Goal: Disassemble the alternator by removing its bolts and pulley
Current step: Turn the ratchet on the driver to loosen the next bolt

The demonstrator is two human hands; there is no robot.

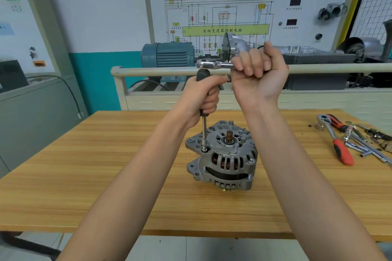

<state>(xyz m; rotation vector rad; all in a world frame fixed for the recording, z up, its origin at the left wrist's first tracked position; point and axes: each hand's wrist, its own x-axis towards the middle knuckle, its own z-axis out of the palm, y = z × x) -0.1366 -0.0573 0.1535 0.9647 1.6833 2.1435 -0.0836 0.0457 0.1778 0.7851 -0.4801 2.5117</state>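
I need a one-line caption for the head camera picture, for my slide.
Left hand steadies a driver on an alternator bolt while right hand grips the ratchet on top.

- Both bare forearms are stretched forward and raised.
- The left hand is curled in a fist around a dark upright handle.
- The right hand is clenched higher, just beside it, knuckles turned leftward.
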